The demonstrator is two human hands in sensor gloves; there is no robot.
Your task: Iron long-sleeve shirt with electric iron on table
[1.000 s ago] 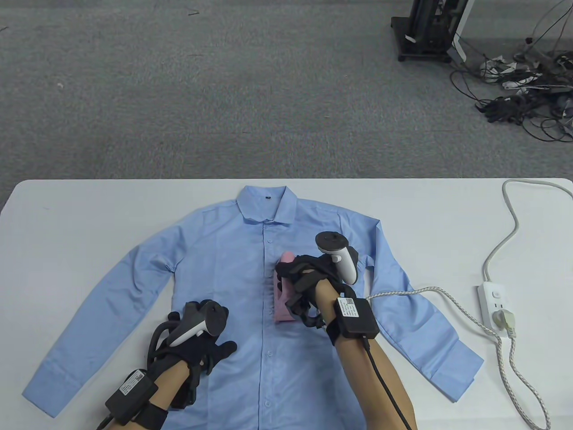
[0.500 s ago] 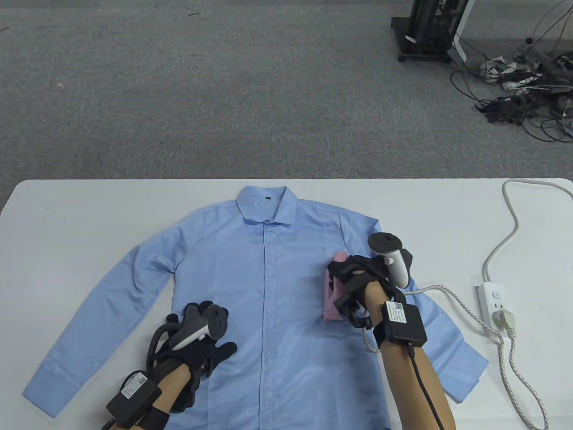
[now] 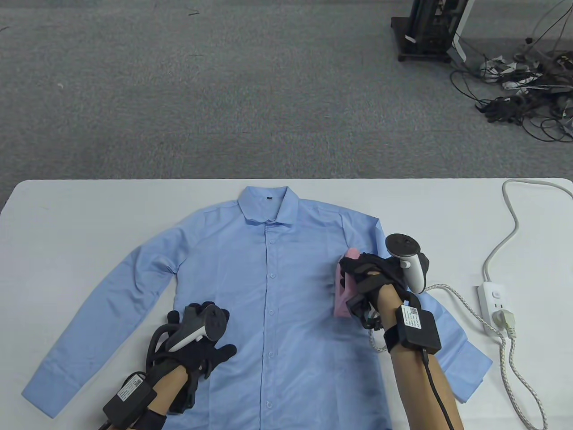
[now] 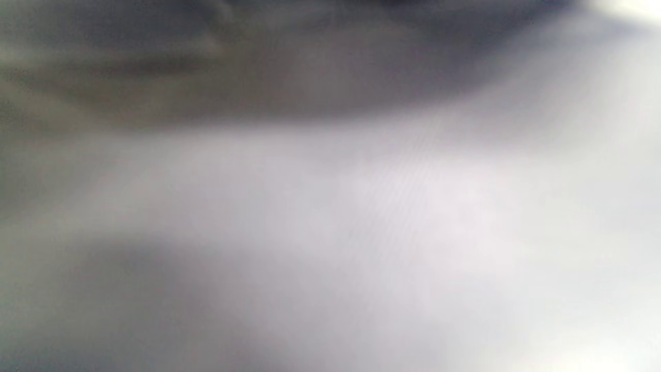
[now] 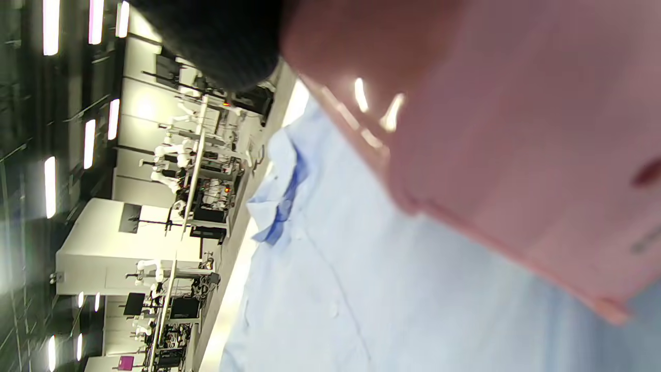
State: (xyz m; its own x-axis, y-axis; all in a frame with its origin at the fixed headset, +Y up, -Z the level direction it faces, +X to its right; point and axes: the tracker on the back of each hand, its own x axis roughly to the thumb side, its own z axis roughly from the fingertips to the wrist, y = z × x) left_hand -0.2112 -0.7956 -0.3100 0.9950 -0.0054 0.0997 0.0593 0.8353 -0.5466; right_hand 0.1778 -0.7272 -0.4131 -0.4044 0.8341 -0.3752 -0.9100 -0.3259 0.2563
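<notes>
A light blue long-sleeve shirt (image 3: pixel 277 286) lies flat and buttoned on the white table (image 3: pixel 80 210), collar at the far side. My right hand (image 3: pixel 365 280) grips the handle of a pink electric iron (image 3: pixel 344 293), which rests on the shirt's right side near the armpit. The iron (image 5: pixel 506 134) fills the right wrist view above the shirt (image 5: pixel 330 289). My left hand (image 3: pixel 201 340) rests flat on the shirt's lower left front, fingers spread. The left wrist view is a grey blur.
A white power strip (image 3: pixel 494 309) lies at the table's right, with the iron's braided cord (image 3: pixel 452 295) plugged in and looping to the table's front edge. Its own white cable (image 3: pixel 510 224) runs off the far right corner. A black stand (image 3: pixel 425 31) and tangled cables (image 3: pixel 523 89) are on the floor beyond.
My right hand has slid the iron rightward across the shirt, from beside the button placket to the right side seam. My left hand has stayed in place.
</notes>
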